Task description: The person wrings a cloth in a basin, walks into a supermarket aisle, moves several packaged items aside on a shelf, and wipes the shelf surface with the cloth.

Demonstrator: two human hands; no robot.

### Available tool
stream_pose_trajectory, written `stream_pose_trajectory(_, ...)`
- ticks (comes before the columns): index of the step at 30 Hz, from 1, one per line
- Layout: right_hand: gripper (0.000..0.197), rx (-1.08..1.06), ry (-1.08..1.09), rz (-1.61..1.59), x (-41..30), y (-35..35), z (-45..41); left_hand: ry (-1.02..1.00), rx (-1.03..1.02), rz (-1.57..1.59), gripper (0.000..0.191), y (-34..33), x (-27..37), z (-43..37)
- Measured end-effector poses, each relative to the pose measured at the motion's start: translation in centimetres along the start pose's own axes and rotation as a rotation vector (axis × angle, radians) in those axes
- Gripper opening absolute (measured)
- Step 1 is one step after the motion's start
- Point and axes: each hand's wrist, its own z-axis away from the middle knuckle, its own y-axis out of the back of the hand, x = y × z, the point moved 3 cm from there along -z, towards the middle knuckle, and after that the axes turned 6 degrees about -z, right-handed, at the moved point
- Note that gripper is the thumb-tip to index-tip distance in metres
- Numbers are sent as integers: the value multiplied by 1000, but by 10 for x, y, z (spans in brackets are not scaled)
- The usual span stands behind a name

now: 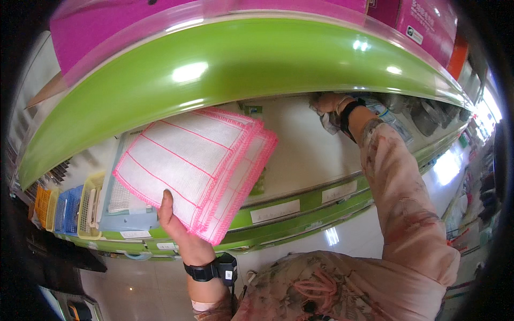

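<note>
My left hand (174,222) grips a stack of white dishcloths (180,160) with pink stitched edges and pink lines, the thumb lying on top. The stack is held tilted over the front of a pale shelf (309,148). Further right, my right hand (331,105) reaches in under the green upper shelf edge (249,56). It is closed on a crumpled greyish cloth (330,122) that rests against the shelf surface. The upper shelf edge partly hides the fingers.
Blue and yellow plastic baskets (90,208) and a light blue tray (128,222) stand on the left. To the right lie plastic-wrapped packets (387,116) and dark round items (425,118). Label cards (275,211) line the lower shelf edge. Magenta boxes (209,8) sit above.
</note>
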Motion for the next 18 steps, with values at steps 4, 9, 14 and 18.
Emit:
stream_pose_trajectory(4,68,-472,-155,-75,6,-11,26,2,-74,2,52,-1,2,1)
stream_pose_trajectory(9,80,-622,-136,-82,-9,9,79,17,-119,64,53,-2,2,1)
stream_pose_trajectory(14,78,-591,-13,-122,-34,34,132,7,-105,40,54,3,1,1)
stream_pose_trajectory(18,72,-603,35,-69,-40,37,139,-20,-99,18,55,0,8,4)
